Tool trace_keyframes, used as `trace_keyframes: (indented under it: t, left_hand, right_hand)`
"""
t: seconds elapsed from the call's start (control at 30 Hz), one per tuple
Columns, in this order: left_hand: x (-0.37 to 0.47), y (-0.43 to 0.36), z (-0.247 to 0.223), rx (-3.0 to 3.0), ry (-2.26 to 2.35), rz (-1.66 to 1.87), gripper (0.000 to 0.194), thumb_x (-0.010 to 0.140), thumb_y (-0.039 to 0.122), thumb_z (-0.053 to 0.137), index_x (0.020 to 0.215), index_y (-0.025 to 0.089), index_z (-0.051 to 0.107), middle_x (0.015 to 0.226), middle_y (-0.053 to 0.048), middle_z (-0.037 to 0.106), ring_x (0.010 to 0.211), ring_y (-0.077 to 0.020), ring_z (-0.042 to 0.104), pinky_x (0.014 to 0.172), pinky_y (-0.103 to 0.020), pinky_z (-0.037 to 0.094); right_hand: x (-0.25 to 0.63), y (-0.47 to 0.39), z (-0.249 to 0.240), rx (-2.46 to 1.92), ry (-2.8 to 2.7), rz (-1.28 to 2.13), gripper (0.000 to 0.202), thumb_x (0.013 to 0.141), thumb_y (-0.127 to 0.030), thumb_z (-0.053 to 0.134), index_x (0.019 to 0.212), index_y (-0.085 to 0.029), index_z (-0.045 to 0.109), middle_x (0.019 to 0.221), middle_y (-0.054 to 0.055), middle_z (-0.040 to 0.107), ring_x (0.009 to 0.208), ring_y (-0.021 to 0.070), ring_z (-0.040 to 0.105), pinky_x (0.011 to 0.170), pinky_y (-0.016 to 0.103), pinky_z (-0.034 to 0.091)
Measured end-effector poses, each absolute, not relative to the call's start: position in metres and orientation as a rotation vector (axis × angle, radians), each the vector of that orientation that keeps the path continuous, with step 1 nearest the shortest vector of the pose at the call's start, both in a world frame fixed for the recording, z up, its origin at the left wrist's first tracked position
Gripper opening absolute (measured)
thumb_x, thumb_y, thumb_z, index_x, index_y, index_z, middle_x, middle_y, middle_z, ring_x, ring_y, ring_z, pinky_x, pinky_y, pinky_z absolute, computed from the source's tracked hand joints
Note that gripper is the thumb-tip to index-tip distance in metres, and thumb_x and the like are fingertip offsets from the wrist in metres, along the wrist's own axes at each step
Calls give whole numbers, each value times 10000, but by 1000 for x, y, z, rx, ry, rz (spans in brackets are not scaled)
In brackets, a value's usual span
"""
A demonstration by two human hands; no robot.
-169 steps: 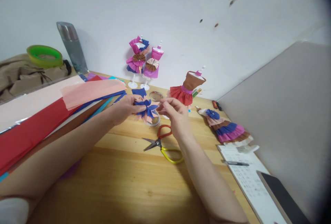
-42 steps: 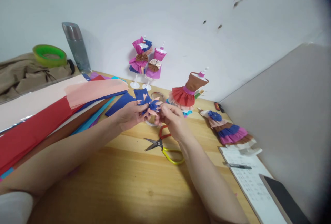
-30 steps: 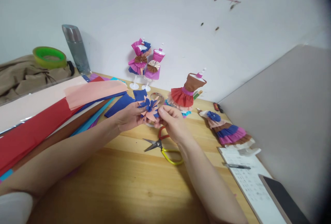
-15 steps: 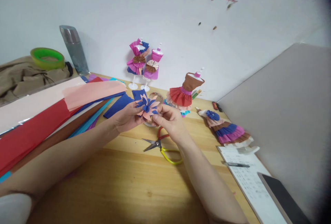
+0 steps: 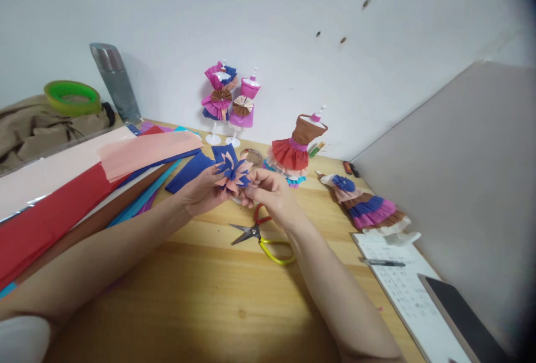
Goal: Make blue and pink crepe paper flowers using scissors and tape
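Left hand (image 5: 205,191) clamped on the one blue-and-peach paper flower (image 5: 232,172), held above the counter (image 5: 188,301); right hand (image 5: 274,194) in close, thumb and fingers pinching its blue edge. Both hands on it now, petals spread! Just below, one pair of scissors (image 5: 254,231), blades apart. Beyond, three dressed mannequins upright: (image 5: 216,107), (image 5: 242,117), (image 5: 290,153); a fourth dressed figure (image 5: 368,206) lies flat. Farther out: one pen (image 5: 387,263), one bottle (image 5: 120,86), one green tape roll (image 5: 75,110).
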State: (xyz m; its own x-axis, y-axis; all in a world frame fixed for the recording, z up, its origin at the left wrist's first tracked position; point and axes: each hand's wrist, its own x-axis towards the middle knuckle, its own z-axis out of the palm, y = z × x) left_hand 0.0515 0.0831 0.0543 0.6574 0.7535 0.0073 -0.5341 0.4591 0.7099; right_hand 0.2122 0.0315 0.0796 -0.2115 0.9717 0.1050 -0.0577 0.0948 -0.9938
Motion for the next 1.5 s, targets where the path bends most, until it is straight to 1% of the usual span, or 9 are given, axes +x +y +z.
trace_keyframes:
  t: [0.1, 0.2, 0.33, 0.47, 0.7, 0.87, 1.0, 1.23, 1.5]
  left_hand:
    - [52, 82, 57, 720, 304, 831, 160, 702, 101, 772, 828, 137, 679, 542, 34, 577, 591, -118, 568, 696, -268, 487]
    - [54, 81, 59, 733, 264, 832, 193, 656, 145, 824, 793, 140, 688, 580, 24, 597, 631, -120, 588, 708, -246, 504]
    - [54, 82, 55, 767, 307, 838, 188, 650, 195, 838, 675, 146, 658, 562, 16, 584, 582, -100, 556, 670, -225, 505]
    - [55, 83, 50, 776, 321, 829, 161, 689, 181, 800, 665, 141, 645, 594, 2, 601, 597, -104, 557, 659, -228, 491]
    - [58, 79, 60, 772, 351, 867, 239, 602, 223, 866, 657, 158, 642, 640, 8, 604, 623, -107, 545, 654, -229, 496]
    - [57, 78, 59, 744, 353, 856, 132, 696, 142, 786, 715, 136, 655, 674, 0, 626, 615, -97, 537, 612, -210, 447]
    - [56, 80, 55, 744, 351, 855, 97, 736, 117, 743, 746, 141, 650, 729, -5, 637, 643, -99, 550, 619, -211, 449]
    - [56, 84, 51, 754, 341, 838, 171, 713, 214, 811, 762, 132, 669, 671, 0, 591, 637, -95, 527, 642, -208, 485]
    - [54, 90, 48, 770, 330, 836, 135, 734, 191, 785, 780, 134, 672, 715, -2, 616, 652, -99, 558, 653, -220, 486]
  right_hand:
    - [210, 32, 80, -981, -1402, 1222, 250, 603, -294, 793, 702, -203, 582, 646, -33, 619, 587, 110, 561, 576, 247, 441]
    - [206, 32, 80, -1002, -1411, 1145, 307, 587, -331, 826, 704, -211, 569, 685, -26, 622, 630, 121, 561, 628, 267, 458]
    - [205, 31, 79, -1000, -1401, 1079, 282, 653, -355, 780, 683, -212, 538, 673, -15, 613, 606, 122, 548, 605, 271, 444]
    - [206, 30, 80, -1023, -1460, 1035, 204, 748, -348, 665, 694, -215, 520, 607, -26, 567, 538, 112, 497, 543, 259, 404]
    - [205, 24, 81, -1171, -1688, 265, 200, 747, -216, 682, 716, -220, 485, 689, -34, 476, 625, 129, 464, 576, 266, 381]
    - [207, 23, 80, -1021, -1854, -91, 97, 840, -135, 599, 845, -216, 547, 764, -1, 519, 678, 148, 498, 597, 279, 409]
    - [209, 24, 79, -978, -1918, -200, 88, 869, -122, 577, 852, -208, 582, 784, 17, 530, 707, 157, 524, 614, 285, 432]
    - [210, 24, 78, -970, -2011, -240, 135, 918, -150, 510, 813, -203, 576, 785, 44, 560, 756, 184, 548, 651, 305, 464]
    - [210, 26, 75, -971, -2013, -257, 119, 900, -131, 516, 815, -196, 569, 793, 53, 593, 758, 185, 595, 658, 297, 493]
